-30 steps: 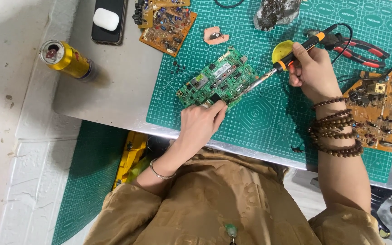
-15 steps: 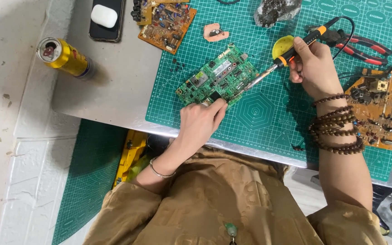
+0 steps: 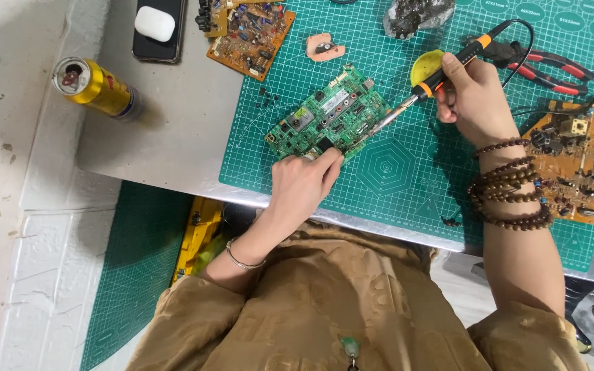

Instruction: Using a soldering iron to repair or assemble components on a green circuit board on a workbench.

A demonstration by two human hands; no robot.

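Observation:
A green circuit board [image 3: 329,115] lies tilted on the green cutting mat [image 3: 407,165]. My left hand [image 3: 304,184] pinches the board's near edge. My right hand [image 3: 474,99] grips a soldering iron [image 3: 441,77] with an orange and black handle. Its metal tip touches the board's right edge. A cord runs from the handle toward the top of the view. Dark bead bracelets wrap my right wrist.
A brown circuit board [image 3: 579,161] lies at the right, another brown board [image 3: 250,31] at the top left. Red-handled pliers [image 3: 551,67], a yellow round tin [image 3: 426,66], a gold can [image 3: 94,86], a phone with a white earbud case [image 3: 155,24] rest around.
The view has shifted slightly; the hands, iron and board keep nearly the same pose, with the iron tip still at the board's right edge.

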